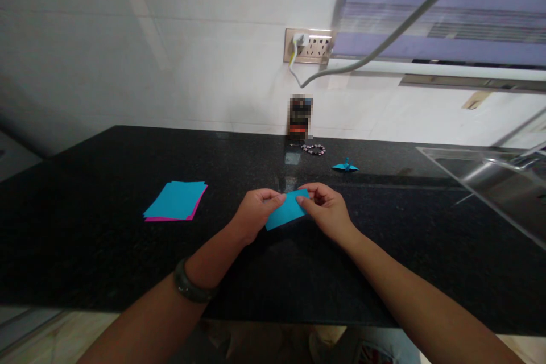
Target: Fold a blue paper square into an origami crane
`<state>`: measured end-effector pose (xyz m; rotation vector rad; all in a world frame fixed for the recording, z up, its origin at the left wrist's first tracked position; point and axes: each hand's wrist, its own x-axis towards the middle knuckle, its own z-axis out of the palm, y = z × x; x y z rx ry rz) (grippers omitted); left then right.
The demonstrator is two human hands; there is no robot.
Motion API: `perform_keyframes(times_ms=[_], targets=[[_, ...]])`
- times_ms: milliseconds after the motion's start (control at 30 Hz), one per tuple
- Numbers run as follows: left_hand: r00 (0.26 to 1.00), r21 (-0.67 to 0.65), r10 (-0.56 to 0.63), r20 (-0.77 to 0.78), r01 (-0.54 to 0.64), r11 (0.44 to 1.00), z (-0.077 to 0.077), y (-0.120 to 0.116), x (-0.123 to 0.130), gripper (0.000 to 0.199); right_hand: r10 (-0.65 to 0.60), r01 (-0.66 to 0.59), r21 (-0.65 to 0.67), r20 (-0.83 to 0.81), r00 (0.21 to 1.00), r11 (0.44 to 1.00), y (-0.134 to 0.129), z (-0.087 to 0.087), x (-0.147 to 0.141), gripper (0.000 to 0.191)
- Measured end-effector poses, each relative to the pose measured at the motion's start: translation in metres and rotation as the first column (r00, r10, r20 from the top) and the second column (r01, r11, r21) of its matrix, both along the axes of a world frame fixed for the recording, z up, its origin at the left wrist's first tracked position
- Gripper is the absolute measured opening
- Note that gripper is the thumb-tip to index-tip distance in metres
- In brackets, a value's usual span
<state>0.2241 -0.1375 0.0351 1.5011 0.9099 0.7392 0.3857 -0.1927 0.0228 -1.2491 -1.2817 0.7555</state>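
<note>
A blue sheet of paper [286,211], which looks folded into a rectangle, is held over the black counter [239,278] at the middle of the view. My left hand [258,210] pinches its upper left part, thumb on top. At the right end, my right hand [326,207] grips the paper between thumb and fingers. The fingertips behind the sheet are partly hidden. Beyond my right hand, a small folded blue paper crane [346,166] rests on the counter. To the left lies a stack of square paper [177,199], blue on top with pink edges below.
Against the tiled wall stands a phone-like upright object [300,116], blurred out, with a beaded strap [314,149] beside it. A grey cable [367,60] hangs from the wall socket [307,45]. The metal sink [495,182] is at the right.
</note>
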Motion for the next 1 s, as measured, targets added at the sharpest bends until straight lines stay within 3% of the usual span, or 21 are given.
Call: perform_keyframes(times_ms=[67, 167, 333, 600, 1000], targets=[[1.0, 0.0, 0.003, 0.003, -0.003, 1.0, -0.002, 0.001, 0.0, 0.032, -0.07, 0.047, 0.124, 0.182, 0.981, 0.991, -0.001, 0.0, 0.002, 0.016], [1.0, 0.001, 0.002, 0.011, -0.002, 1.0, -0.003, 0.002, 0.001, 0.031, -0.15, -0.002, 0.325, 0.443, 0.884, 0.946, -0.003, 0.002, 0.006, 0.017], [0.996, -0.099, -0.018, 0.091, 0.027, 0.995, -0.005, 0.002, 0.002, 0.03, -0.231, -0.146, 0.453, 0.675, 0.701, 0.88, -0.005, 0.006, 0.014, 0.025], [0.969, -0.304, 0.008, 0.246, 0.069, 0.95, -0.003, 0.002, 0.002, 0.025, -0.202, -0.32, 0.406, 0.832, 0.517, 0.856, -0.008, 0.008, 0.017, 0.031], [0.951, -0.397, 0.016, 0.308, 0.113, 0.911, 0.002, 0.001, 0.001, 0.021, -0.092, -0.356, 0.268, 0.893, 0.441, 0.895, -0.009, 0.011, 0.016, 0.034]])
